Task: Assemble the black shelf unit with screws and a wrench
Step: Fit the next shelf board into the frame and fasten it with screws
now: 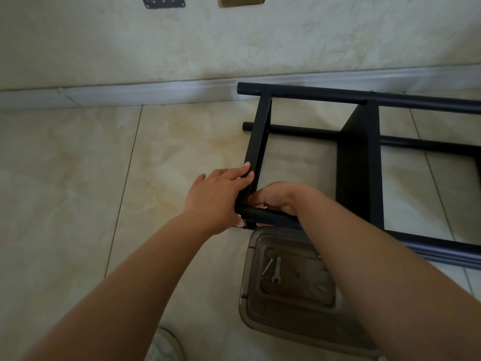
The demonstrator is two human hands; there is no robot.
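The black shelf unit [359, 157] lies on its side on the tiled floor, its round poles running to the right. My left hand [221, 196] holds the near end of the left shelf panel [256, 142], fingers laid along its outer face and thumb under the near pole. My right hand [278, 199] curls round the near pole [263, 214] at the corner where pole and panel meet. A small silver wrench [276, 270] and a screw [268, 265] lie in the clear plastic box below my hands.
The clear plastic box [250, 290] stands on the floor under my right forearm. A wall with a grey skirting board [130, 92] runs behind the shelf. A white shoe [164, 345] shows at the bottom edge.
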